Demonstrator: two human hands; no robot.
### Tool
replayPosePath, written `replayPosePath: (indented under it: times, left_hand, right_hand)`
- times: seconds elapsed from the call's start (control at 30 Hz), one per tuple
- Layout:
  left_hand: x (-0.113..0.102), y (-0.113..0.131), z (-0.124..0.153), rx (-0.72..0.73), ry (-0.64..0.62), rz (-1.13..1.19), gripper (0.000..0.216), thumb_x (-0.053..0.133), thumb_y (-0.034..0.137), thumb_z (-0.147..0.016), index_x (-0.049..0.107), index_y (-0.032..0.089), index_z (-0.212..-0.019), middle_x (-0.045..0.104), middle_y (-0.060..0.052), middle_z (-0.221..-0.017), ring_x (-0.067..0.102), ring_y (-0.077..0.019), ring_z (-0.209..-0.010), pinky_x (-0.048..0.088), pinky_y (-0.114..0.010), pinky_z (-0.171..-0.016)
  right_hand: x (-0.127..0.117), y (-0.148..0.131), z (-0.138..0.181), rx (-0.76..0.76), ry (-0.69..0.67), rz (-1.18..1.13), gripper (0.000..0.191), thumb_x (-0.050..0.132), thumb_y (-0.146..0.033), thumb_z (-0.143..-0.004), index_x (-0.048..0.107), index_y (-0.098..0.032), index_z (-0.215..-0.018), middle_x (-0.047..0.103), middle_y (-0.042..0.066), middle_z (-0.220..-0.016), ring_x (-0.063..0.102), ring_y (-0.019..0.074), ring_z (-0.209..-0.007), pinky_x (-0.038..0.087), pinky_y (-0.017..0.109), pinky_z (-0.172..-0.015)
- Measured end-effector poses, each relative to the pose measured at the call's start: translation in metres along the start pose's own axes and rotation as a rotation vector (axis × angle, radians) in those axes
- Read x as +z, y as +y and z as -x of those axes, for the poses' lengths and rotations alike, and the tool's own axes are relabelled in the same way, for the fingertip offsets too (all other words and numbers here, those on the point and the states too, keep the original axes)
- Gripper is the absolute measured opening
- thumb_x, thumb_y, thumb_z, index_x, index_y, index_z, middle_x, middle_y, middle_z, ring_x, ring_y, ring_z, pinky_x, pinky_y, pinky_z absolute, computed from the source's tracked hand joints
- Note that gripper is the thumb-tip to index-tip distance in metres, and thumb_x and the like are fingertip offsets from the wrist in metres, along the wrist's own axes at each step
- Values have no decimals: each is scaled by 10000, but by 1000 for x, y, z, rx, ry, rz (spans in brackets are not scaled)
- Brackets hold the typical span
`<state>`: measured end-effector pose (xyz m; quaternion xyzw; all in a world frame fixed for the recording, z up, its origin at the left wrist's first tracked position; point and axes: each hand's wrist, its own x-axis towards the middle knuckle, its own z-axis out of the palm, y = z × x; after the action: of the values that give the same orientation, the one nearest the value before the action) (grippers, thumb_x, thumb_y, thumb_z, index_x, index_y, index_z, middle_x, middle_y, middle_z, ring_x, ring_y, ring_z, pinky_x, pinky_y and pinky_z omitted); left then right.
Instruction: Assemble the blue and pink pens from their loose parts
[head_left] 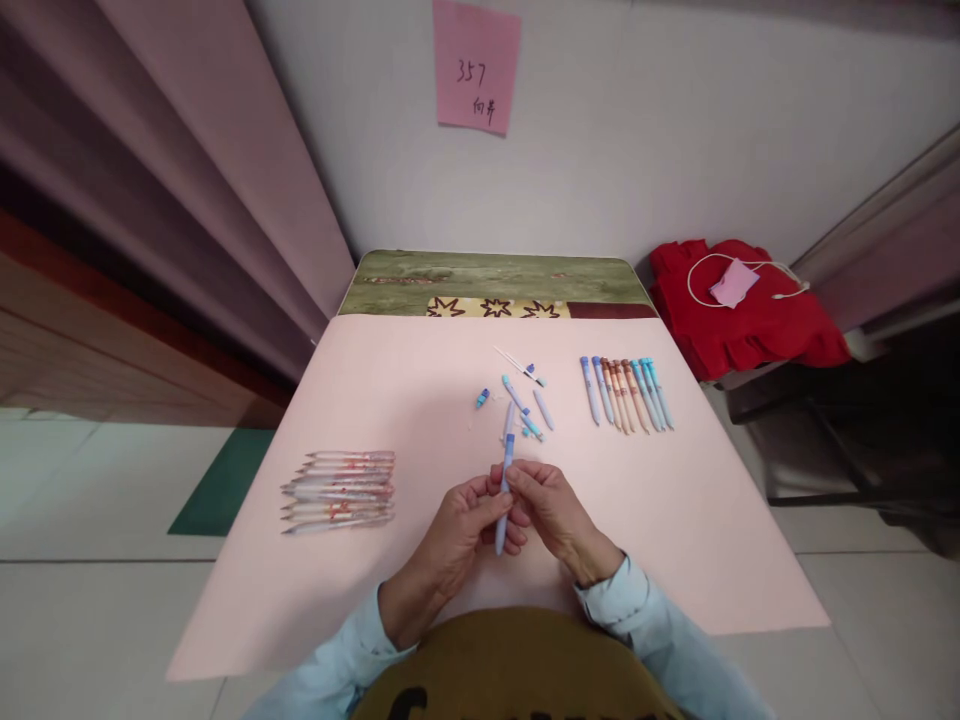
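Note:
Between both hands, close to my body, a pale lavender-blue pen [510, 448] with a darker blue band points away from me. My left hand [457, 525] pinches its lower part between thumb and fingers. Higher up the barrel, the thumb and fingers of my right hand [551, 505] are closed on the same pen. Just beyond it lie loose pen parts: a lavender barrel [544, 410], a blue and turquoise piece [482, 398], a turquoise piece [532, 427] and thin refills [517, 364]. Tiny clear bits are scattered among them.
On the right of the pink-covered table [420, 400] is a row of blue, brown and turquoise pens [628, 395]. A stack of whitish, red-patterned pens [339, 490] lies on the left. A red cushion [750, 325] bearing a white cable sits beyond the right edge.

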<state>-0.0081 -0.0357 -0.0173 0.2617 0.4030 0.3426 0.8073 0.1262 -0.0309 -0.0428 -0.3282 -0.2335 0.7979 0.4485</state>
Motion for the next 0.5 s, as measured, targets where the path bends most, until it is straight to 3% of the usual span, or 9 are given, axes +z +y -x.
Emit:
replayPosePath:
  times: [0.07,0.17,0.27,0.33,0.4,0.5]
  left_hand:
    - [-4,1,0,-23,19,-8,278,732,351,-807,670,104,-917,698,-91,-782,612,-126,-566,512,-265,-591]
    - [-12,5,4,-62,43,-24,364,723,371,-816,641,107,-1052,718,-112,-834,637,-141,-593,527,-278,-613]
    - [-18,11,10,-64,83,-26,572,702,361,-833,495,159,-1327,730,-95,-824,653,-159,-593,527,-285,-593]
    - [-21,15,12,-57,97,-20,640,688,344,-839,421,169,-1393,731,-90,-806,654,-161,-589,526,-280,-581]
    - [-21,17,13,-57,95,-17,581,674,335,-841,450,155,-1347,729,-99,-823,648,-157,-580,523,-272,-558]
    - [-17,18,13,-50,79,-1,436,670,312,-828,508,164,-1205,719,-114,-943,657,-169,-626,532,-285,-529]
  right_hand:
    - [-1,2,-4,31,22,29,413,729,-510,-804,694,-128,-959,451,-94,-410,434,109,-313,424,255,-335]
    - [-12,-2,-9,26,124,168,435,755,-504,-781,708,-133,-1002,643,-11,-608,582,119,-504,514,262,-526]
    - [-32,-22,-19,-139,295,425,443,749,-498,-779,710,-164,-1067,732,67,-886,663,160,-752,529,296,-720]
    - [-43,-40,-31,-299,404,711,374,692,-480,-828,726,-177,-1043,729,66,-874,647,170,-736,512,307,-720]
    - [-49,-57,-48,-418,478,1090,263,617,-403,-888,747,-197,-986,720,55,-827,637,186,-731,498,320,-733]
    - [-43,-72,-80,-536,423,1505,223,558,-242,-909,750,-214,-1021,724,76,-972,652,212,-887,479,328,-843]
